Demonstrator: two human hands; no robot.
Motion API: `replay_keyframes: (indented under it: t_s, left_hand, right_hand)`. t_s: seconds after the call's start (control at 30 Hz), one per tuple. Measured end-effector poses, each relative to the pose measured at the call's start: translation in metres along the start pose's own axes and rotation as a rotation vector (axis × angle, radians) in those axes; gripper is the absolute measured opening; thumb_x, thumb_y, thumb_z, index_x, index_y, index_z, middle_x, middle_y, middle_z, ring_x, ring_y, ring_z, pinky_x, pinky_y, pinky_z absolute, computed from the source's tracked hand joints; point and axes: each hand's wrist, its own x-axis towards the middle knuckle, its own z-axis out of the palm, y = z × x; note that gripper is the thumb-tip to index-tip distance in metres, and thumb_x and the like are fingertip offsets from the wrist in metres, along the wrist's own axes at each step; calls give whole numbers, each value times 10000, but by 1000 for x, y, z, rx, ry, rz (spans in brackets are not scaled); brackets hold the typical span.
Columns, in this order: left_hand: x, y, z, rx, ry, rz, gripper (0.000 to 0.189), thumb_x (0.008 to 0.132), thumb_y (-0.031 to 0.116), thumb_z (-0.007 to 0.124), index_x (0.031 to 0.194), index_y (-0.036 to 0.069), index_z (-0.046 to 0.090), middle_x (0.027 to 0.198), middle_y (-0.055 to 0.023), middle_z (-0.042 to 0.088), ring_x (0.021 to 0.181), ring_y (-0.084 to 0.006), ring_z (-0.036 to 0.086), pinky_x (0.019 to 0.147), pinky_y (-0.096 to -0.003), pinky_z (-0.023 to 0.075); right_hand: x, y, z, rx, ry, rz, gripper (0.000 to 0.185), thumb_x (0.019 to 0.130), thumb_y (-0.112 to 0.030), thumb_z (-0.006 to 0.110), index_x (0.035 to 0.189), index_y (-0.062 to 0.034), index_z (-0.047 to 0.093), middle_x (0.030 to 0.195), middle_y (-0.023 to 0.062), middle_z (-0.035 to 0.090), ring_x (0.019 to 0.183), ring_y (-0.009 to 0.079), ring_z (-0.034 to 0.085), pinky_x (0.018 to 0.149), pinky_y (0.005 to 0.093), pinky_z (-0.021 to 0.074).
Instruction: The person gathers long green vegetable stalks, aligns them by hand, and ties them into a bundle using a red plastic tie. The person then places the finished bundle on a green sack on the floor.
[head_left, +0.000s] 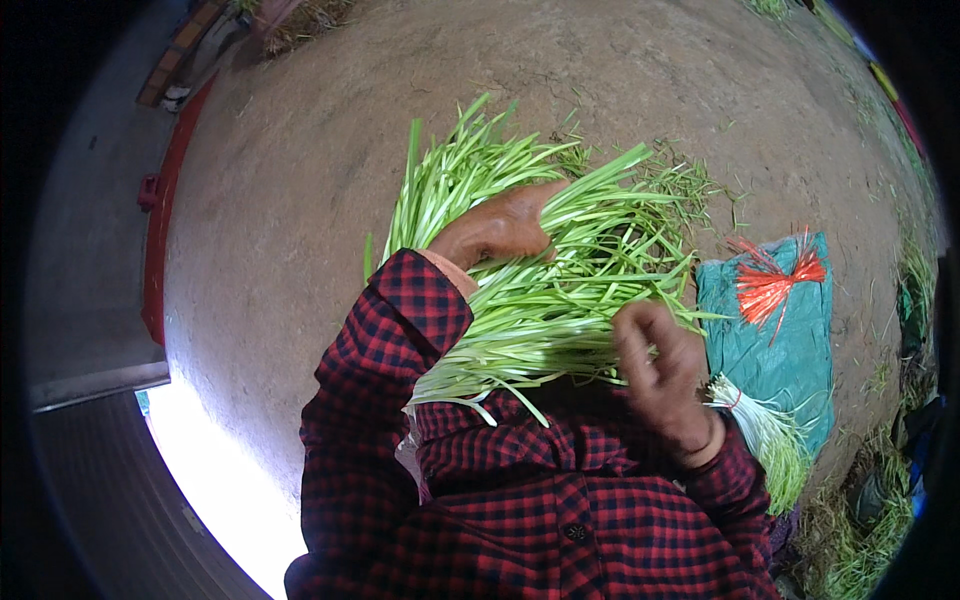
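Long green leafy stalks with pale ends, like garlic chives (540, 307), lie in a large heap across my lap. My left hand (502, 225) reaches over the heap, its fingers closed around a bunch of the stalks, with the fingertips partly hidden among the leaves. At the right edge of the heap is my right hand (660, 360), blurred, with thumb and fingers curled; whether it pinches a stalk is not clear. A tied bundle of pale stalks (765, 435) lies on a green plastic sheet (765, 352) to the right, below a tied bunch of red plastic strips (780, 281).
Cut leaf scraps (686, 184) are scattered on the bare earth floor (285, 187) beyond the heap. A red door sill or board (169, 225) runs along the left. More loose greenery (862, 547) lies at the lower right, near dark bags.
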Motion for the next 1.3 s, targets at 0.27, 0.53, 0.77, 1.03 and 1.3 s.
replay_keyframes:
  t_s: [0.27, 0.53, 0.77, 1.03, 1.3]
  left_hand:
    - [6, 5, -1, 6, 3, 11, 808, 639, -25, 724, 1397, 70, 462, 1184, -129, 647, 1094, -242, 590, 965, -360, 441]
    - [2, -15, 0, -2, 15, 41, 777, 639, -18, 713, 1373, 53, 471, 1184, -131, 643, 1093, -239, 586, 968, -354, 436]
    - [4, 0, -1, 7, -19, -16, 779, 648, -6, 730, 1377, 61, 464, 1201, -135, 637, 1111, -246, 581, 969, -361, 439]
    - [3, -5, 1, 32, 17, -33, 773, 663, -19, 722, 1384, 70, 459, 1199, -138, 636, 1115, -253, 581, 967, -365, 439]
    - [3, 0, 0, 12, -9, -28, 753, 663, -22, 716, 1370, 69, 474, 1178, -121, 648, 1095, -240, 588, 960, -369, 442]
  right_hand:
    - [125, 83, -119, -1034, 172, -202, 451, 845, -87, 631, 1285, -170, 575, 1241, 180, 593, 1022, 371, 608, 857, 437, 503]
    - [35, 21, -20, -274, -296, -397, 221, 768, 27, 644, 974, -49, 660, 855, 104, 634, 723, 304, 645, 602, 374, 526]
    - [-18, 4, 29, -107, -534, -262, 228, 841, -47, 658, 1061, -47, 600, 866, 109, 624, 697, 294, 649, 553, 375, 525]
    - [-29, 7, 50, 117, -413, -10, 133, 919, -131, 594, 986, -20, 622, 762, 190, 644, 655, 350, 651, 544, 423, 508]
    - [-24, 5, 65, -52, -418, -93, 194, 858, -271, 669, 919, -88, 698, 645, 147, 637, 578, 323, 647, 515, 416, 503]
